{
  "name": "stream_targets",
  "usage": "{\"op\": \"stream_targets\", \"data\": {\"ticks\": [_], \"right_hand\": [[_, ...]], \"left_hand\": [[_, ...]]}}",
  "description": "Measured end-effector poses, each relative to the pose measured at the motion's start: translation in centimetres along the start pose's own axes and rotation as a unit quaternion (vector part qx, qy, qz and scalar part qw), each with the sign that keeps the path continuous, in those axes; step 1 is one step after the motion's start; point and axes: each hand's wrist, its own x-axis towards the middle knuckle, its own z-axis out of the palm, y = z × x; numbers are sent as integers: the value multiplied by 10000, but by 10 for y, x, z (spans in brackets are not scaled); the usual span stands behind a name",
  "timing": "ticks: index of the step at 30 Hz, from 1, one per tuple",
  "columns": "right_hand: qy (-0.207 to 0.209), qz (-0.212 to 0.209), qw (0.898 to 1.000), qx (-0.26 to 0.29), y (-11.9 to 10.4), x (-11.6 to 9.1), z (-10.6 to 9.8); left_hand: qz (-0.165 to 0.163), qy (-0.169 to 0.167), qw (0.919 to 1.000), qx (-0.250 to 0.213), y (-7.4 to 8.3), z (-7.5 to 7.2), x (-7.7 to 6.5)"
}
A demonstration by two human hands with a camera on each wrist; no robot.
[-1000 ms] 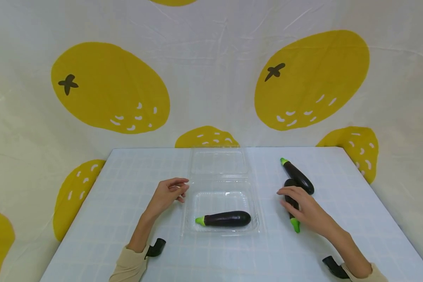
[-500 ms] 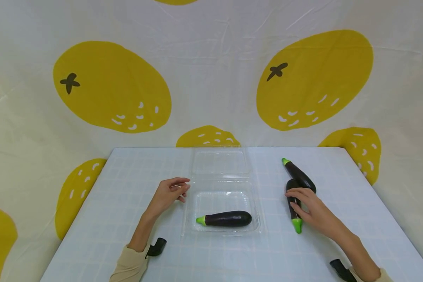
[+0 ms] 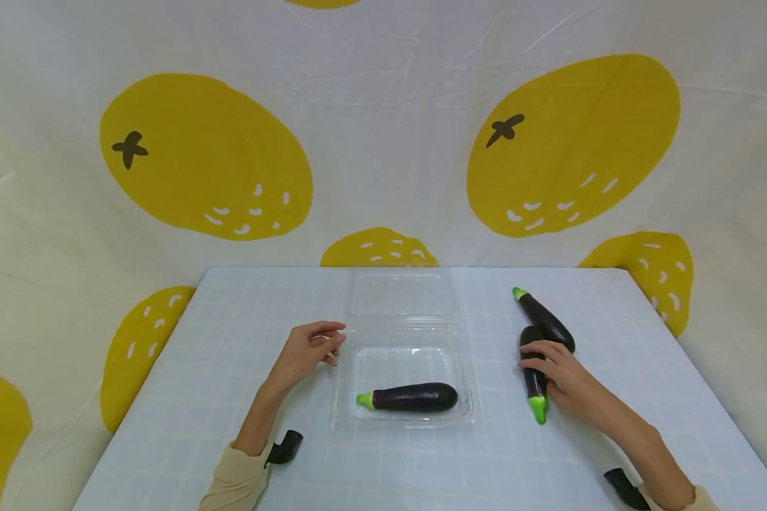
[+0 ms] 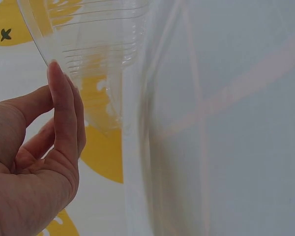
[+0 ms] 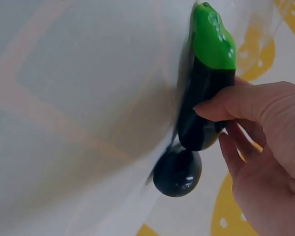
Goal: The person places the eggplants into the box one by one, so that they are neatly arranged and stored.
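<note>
My right hand pinches the nearer of two dark eggplants on the right, with thumb and fingers on opposite sides of its body. This eggplant lies with its green stem end toward me, and the right wrist view shows the thumb across its dark skin. Touching its far end is another eggplant, green end pointing away. A third eggplant lies sideways in the near half of an opened clear plastic container. My left hand holds nothing; its loosely bent fingers are right at the container's left edge.
The container's clear lid lies folded back toward the far edge of the table. A pale checked cloth covers the tabletop. Behind it hangs a white curtain printed with yellow fruit.
My right hand has moved slightly right onto the nearer eggplant, and its fingers and thumb have closed round it. The left hand stays beside the container.
</note>
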Motion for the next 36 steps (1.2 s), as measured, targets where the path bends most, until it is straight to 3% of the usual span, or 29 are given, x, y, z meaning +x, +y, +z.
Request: {"op": "stream_targets", "data": {"ticks": [12,17,23,36], "right_hand": [[-124,-374,9985,-391,0,1,-1],[-229,-439,9986,-176,-3,3,-6],[-50,-611,9980,156,0,7,-8],[43,-4,9999,132,-12,19,-20]], "left_hand": [[47,-36,10000,-23,-2,1,1],[42,-32,10000,-25,-2,1,1],[114,-13,9999,39,-4,-1,1],[70,28,9998,157,-2,-1,1]]}}
